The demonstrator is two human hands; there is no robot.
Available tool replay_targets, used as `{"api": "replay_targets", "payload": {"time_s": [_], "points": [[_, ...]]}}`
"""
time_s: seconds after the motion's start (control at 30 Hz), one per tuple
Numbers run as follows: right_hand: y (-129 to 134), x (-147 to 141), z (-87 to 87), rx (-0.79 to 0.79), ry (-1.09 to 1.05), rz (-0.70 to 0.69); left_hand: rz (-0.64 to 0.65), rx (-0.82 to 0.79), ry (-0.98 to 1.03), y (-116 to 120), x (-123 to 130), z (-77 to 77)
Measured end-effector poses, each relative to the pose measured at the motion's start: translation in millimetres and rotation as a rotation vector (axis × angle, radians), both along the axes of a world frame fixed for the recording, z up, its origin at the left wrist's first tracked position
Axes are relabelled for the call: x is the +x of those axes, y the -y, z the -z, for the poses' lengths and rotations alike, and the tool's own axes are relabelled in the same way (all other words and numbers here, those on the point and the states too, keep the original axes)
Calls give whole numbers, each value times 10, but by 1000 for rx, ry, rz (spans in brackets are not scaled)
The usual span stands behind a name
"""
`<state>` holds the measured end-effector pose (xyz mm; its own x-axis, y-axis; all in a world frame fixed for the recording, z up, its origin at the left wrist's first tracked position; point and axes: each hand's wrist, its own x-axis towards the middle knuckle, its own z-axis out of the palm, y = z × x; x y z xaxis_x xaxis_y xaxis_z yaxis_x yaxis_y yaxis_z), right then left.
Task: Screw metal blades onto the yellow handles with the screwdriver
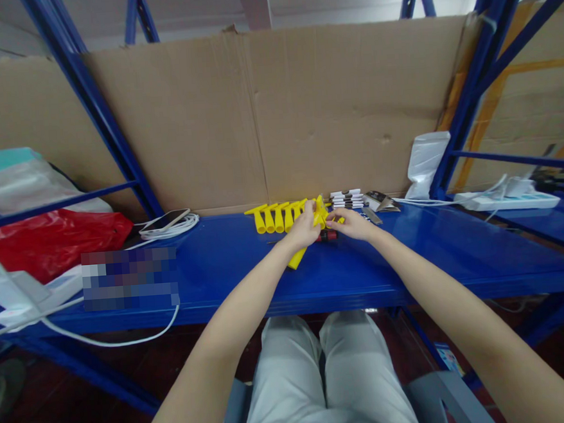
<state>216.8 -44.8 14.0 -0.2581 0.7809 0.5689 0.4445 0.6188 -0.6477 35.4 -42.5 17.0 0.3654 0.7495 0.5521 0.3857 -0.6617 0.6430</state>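
Both our hands at a glossy yellow plastic piece (297, 259), mid-tabletop.
Left hand (304, 228) wrapped round it, tapered end out at seven o'clock, likely steadying it for our right hand (353, 223), whose fingertips close in a pinch at its upper part; can't tell if anything small is between them. Smooth blue metal tabletop (218, 264) beneath. At nine to ten o'clock, a row of matching yellow plastic pieces (270, 220), flared round ends facing us, probably lined up for easy reach. Slim red-and-black tool (330, 234) lies just below our hands, thin shaft toward nine o'clock, presumably kept handy. Stacked white-and-black striped bundles (347, 199) at two o'clock, just beyond our right hand.
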Motion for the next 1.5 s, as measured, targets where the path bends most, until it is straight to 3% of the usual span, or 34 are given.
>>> {"api": "replay_targets", "payload": {"time_s": [0.13,0.37,0.87,1.23,1.5], "points": [[41,-54,-49,120,-170,76,10,19,-117,47,10,1],[89,-90,-55,120,-218,74,24,-11,-134,81,16,-6],[195,-141,-112,40,-189,76,20,28,-173,68,28,12],[109,-93,-64,154,-47,63,68,109,-210,-10,15,44],[119,-83,-54,155,-10,98,-1,55,-186,50,34,-13]]}}
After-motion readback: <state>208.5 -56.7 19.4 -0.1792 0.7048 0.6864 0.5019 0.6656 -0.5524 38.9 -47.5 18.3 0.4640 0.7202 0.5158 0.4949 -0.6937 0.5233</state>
